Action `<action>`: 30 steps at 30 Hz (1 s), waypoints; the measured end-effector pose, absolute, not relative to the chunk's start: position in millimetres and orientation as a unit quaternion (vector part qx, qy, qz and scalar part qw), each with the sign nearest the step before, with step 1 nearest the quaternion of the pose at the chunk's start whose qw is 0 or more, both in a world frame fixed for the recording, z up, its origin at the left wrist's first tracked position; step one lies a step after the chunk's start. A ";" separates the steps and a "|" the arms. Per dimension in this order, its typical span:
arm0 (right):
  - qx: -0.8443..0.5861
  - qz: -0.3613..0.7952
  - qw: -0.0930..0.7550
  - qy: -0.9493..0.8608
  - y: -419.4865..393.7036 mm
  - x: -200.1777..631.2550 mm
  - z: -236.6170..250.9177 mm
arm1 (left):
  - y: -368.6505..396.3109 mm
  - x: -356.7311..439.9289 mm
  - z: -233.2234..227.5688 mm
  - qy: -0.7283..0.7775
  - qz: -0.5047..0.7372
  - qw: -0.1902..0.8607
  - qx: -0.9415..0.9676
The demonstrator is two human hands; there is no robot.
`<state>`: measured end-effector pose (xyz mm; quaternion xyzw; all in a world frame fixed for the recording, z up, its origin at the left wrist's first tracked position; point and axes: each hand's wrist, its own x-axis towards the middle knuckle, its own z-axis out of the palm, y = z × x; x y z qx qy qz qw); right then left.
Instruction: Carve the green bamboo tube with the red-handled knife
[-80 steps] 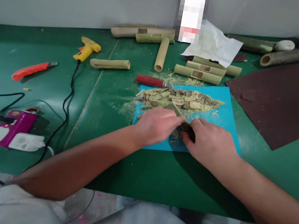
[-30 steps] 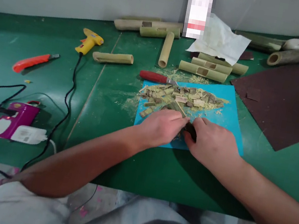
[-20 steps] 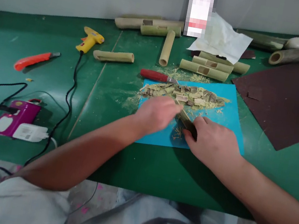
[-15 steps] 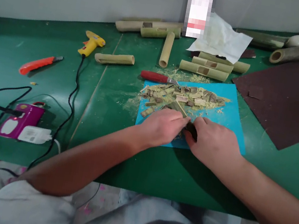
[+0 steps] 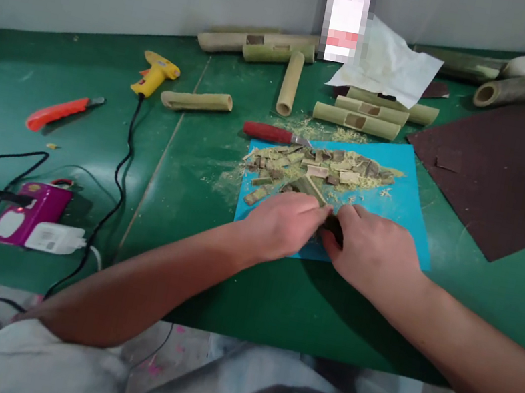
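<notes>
My left hand (image 5: 283, 224) is closed on a bamboo piece (image 5: 309, 188), which sticks out beyond the knuckles toward the upper left. Close beside it, my right hand (image 5: 375, 247) has its thumb and fingers wrapped around a dark curved piece (image 5: 335, 228). Most of that piece is hidden, so I cannot tell whether it is the same bamboo. Both hands are over the near part of a blue sheet (image 5: 393, 206). Bamboo chips and shavings (image 5: 318, 171) lie heaped just past the hands, and a red-handled tool (image 5: 267, 132) rests at the sheet's far left corner.
Cut bamboo tubes (image 5: 355, 121) lie along the back, near a white paper (image 5: 393, 60). A dark brown sheet (image 5: 504, 178) is at the right. Leftward are a yellow glue gun (image 5: 156, 75), an orange utility knife (image 5: 61, 112) and a purple power strip (image 5: 30, 216) with cables.
The camera view has shifted slightly, so the tabletop things appear a little farther left. Both hands keep their grip in nearly the same place.
</notes>
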<state>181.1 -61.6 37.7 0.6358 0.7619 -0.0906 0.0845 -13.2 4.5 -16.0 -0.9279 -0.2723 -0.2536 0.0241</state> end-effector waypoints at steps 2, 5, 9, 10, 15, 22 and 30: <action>0.637 -0.089 0.088 0.761 -61.7 180.5 37.8 | 4.6 -13.7 -16.7 -0.274 -0.261 0.029 -0.925; 0.637 -0.088 0.091 0.761 -61.8 179.4 38.4 | 4.6 -13.8 -17.1 -0.294 -0.274 0.042 -0.915; 0.636 -0.094 0.094 0.760 -62.4 179.3 39.6 | 4.6 -13.7 -16.8 -0.262 -0.241 0.008 -0.934; 0.637 -0.093 0.092 0.760 -62.5 179.4 39.9 | 5.2 -14.2 -16.7 -0.278 -0.247 0.018 -0.928; 0.632 -0.092 0.087 0.764 -62.6 179.6 40.2 | 3.8 -14.2 -15.7 -0.292 -0.239 0.015 -0.926; 0.633 -0.102 0.090 0.762 -61.4 179.3 41.0 | 2.4 -16.6 -14.5 -0.306 -0.246 0.014 -0.920; 0.635 -0.093 0.094 0.761 -63.5 178.9 40.1 | 5.7 -19.4 -16.6 -0.305 -0.243 0.012 -0.921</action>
